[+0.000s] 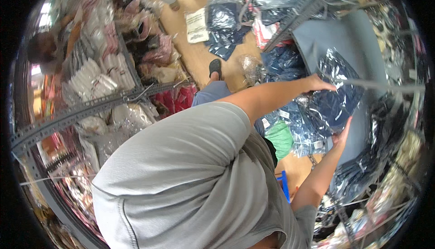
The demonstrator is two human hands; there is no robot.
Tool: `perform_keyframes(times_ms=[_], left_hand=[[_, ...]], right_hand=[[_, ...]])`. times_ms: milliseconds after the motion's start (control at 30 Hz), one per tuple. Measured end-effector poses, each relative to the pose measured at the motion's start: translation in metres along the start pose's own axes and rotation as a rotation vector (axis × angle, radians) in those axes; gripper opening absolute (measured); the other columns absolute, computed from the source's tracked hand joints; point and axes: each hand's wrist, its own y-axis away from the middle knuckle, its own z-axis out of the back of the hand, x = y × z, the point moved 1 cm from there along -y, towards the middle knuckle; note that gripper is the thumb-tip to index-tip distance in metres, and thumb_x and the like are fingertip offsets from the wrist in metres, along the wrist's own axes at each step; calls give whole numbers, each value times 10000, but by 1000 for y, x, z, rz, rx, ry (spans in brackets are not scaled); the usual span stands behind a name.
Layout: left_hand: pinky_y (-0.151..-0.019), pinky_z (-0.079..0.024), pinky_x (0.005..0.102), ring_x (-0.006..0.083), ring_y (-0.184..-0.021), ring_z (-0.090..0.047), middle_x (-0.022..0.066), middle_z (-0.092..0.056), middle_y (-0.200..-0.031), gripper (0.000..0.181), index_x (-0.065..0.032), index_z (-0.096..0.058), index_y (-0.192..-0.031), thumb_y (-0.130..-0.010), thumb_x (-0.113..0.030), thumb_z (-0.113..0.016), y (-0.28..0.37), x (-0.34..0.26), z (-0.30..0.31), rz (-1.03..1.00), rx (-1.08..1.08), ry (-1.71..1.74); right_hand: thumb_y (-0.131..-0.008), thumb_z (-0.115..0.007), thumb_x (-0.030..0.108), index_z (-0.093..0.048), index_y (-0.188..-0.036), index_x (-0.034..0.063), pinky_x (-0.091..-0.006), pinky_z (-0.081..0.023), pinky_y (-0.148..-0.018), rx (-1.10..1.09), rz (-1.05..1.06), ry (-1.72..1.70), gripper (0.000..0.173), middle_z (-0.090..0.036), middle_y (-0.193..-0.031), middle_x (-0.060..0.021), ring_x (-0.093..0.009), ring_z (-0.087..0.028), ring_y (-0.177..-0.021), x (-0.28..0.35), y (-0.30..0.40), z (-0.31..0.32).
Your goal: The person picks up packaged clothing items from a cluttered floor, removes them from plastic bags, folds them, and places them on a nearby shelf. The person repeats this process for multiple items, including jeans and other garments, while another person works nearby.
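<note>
A dark navy garment in a clear plastic bag point(334, 108) is between my two hands, over the edge of a grey shelf board point(351, 38). My left hand point(317, 84) grips its upper left side, with a finger lying across the shiny plastic. At its lower edge, my right hand point(341, 136) holds it from the other side, fingers pointing up along the bag. Below and left of the bag are more bagged blue garments point(306, 133), some with white tags. Beside these lies a green bundle point(280, 138).
A perforated metal upright point(299, 14) rises beside the shelf board. Metal racks point(85, 108) with bagged clothes stand on the left, and a person point(51, 48) is beyond them. Bagged dark garments point(222, 21) lie on the wooden floor point(190, 59). A blue frame point(284, 185) stands below.
</note>
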Motion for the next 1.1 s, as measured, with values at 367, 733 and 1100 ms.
perform_keyframes(times_ms=[367,733,1100], left_hand=[[-995,-352,344,297,-1163,-469,202,-478,-1279,956,79,-403,-1272,-639,-556,-734,146,70,118,285,9,-204],[-939,-398,333,197,-1035,-523,74,-572,-1098,585,7,-511,-1177,-709,-229,-770,197,351,342,390,-760,163],[-849,-469,390,319,-958,-612,201,-620,-1071,562,23,-603,-1072,-809,-474,-600,54,596,481,792,-454,-314]], right_hand=[[-766,-661,361,-492,-1217,100,-433,-479,-825,68,-133,181,548,-575,-1091,-64,-253,-565,-976,-148,87,-46],[-707,-751,126,-562,-1116,-4,-316,-461,-843,648,-238,569,468,-644,-975,-93,-198,-605,-917,-355,-187,-315],[-717,-724,301,-371,-1323,-15,-359,-474,-790,433,320,1582,769,-588,-1090,-234,-266,-595,-966,-438,-408,-425]])
